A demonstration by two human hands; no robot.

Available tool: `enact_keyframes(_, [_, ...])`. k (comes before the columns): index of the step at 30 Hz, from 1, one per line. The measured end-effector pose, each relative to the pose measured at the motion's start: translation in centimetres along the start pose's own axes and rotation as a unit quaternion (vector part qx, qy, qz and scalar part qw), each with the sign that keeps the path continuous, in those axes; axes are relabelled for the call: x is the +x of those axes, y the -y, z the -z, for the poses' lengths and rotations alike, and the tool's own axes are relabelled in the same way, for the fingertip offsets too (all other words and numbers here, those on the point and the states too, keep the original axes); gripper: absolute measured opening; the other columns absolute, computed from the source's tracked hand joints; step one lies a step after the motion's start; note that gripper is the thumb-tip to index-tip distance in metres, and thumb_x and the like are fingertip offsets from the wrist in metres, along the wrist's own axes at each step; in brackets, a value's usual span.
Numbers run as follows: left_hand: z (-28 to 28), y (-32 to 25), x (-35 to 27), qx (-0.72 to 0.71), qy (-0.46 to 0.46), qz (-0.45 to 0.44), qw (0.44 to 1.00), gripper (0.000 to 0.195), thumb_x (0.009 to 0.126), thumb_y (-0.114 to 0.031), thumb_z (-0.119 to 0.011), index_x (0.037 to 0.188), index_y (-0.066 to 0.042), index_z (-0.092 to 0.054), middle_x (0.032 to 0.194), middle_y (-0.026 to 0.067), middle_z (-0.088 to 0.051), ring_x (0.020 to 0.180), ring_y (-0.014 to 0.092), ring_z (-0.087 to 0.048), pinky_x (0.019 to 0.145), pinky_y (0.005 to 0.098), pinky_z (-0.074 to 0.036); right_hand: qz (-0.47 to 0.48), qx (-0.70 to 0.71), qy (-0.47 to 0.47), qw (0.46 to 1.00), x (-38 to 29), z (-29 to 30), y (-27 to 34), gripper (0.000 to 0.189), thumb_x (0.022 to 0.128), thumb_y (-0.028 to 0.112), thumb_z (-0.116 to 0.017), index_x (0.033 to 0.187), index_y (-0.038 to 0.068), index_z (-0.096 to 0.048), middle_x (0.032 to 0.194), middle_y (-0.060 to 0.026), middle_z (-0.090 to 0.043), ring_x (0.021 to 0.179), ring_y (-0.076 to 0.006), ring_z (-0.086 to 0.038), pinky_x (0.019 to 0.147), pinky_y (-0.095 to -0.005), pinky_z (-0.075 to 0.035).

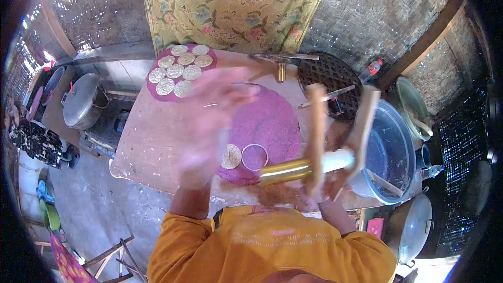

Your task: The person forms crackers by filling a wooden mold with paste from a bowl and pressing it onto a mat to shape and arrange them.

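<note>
My left hand [220, 102], blurred, is raised over the table with its fingers apart; nothing shows in it. Near my chest at the right, my right hand [316, 196] grips a wooden-handled press [317, 141] with a brass cylinder [287, 171] and a whitish section beside it. Before me lies a round purple mat [271, 125]. At its near side, a textured pale dough disc [231, 156] sits beside a white ring [254, 157]. A second purple mat [151, 86] at the back left bears several similar discs [175, 71].
On the table [145, 137], a brass cylinder [281, 72] on a wooden piece stands at the back. A dark woven tray [326, 74] and a large blue tub [387, 149] are at the right. A lidded metal pot [84, 100] stands left; another large pot [412, 228] is lower right.
</note>
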State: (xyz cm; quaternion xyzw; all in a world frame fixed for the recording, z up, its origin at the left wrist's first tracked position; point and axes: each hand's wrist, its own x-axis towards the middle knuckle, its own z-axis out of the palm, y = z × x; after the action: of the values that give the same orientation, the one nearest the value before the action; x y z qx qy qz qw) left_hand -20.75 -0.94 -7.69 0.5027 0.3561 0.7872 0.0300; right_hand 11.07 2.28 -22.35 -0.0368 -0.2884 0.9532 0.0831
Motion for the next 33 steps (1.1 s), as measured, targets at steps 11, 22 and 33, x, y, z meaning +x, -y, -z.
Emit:
enact_keyframes(11, [-7.3,3.8,0.3,-0.532,0.213,0.369,0.731,0.105,0.07,-0.086,-0.03,0.147,-0.019,-0.004,0.146,0.0151,-0.028,0.125,0.026,-0.038,0.101,0.0421,-0.029,-0.072,0.068,-0.052,0.994,2.2,2.3,-5.2,0.107,0.069,0.079,-0.041,0.133,-0.006,-0.033,0.124,-0.0272,-0.048,0.112,-0.0384,-0.051,0.097,-0.0485,-0.037])
enact_keyframes(22, [-7.0,7.1,-0.5,-0.555,0.224,0.275,0.753,0.052,0.092,-0.045,-0.038,0.118,-0.002,-0.05,0.123,0.0152,-0.051,0.106,0.021,-0.049,0.092,0.0345,-0.036,-0.04,0.069,-0.034,0.996,2.1,3.2,0.3,0.112,0.067,0.083,-0.037,0.133,-0.007,-0.032,0.124,-0.029,-0.048,0.111,-0.0395,-0.051,0.097,-0.0493,-0.037])
enact_keyframes(33, [-8.7,11.9,4.5,-0.507,0.225,0.408,0.725,0.057,0.09,-0.047,-0.046,0.115,0.004,-0.051,0.11,0.0194,-0.059,0.107,0.03,-0.056,0.1,0.0378,-0.039,-0.151,-0.062,-0.143,0.976,2.6,-4.5,11.8,0.129,0.061,0.093,-0.017,0.139,-0.009,-0.019,0.12,-0.0328,-0.048,0.108,-0.0404,-0.052,0.094,-0.0494,-0.037])
